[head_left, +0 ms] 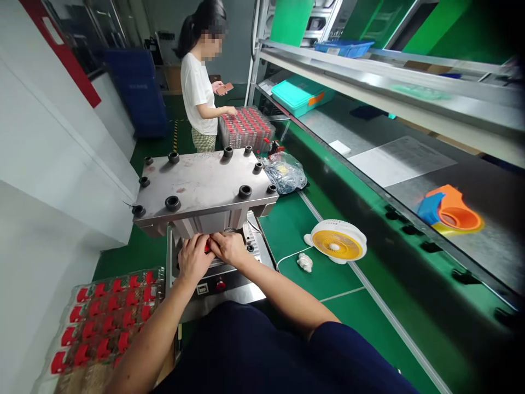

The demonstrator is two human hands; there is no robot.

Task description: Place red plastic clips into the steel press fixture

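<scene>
I have the left hand [194, 254] and the right hand [229, 246] in the front opening of the press [205, 186], below its bolted top plate. They meet at a red part [207, 246], presumably because one hand alone would not steady it in so tight a space. I judge that the tray [64, 320] stands beside the press on the left to bring its rows of similar parts within reach, and that the fan [334, 247] lies on the right, clear of the forearms. The red part lies low in the opening, in the narrow gap between the hands, right at the fingers. Those fingers are bent and drawn close; whether either hand pinches the part or merely presses on it I cannot tell, as the knuckles cover most of it. A red button [221, 285] sits on the press front, just below the hands, apparently untouched.
</scene>
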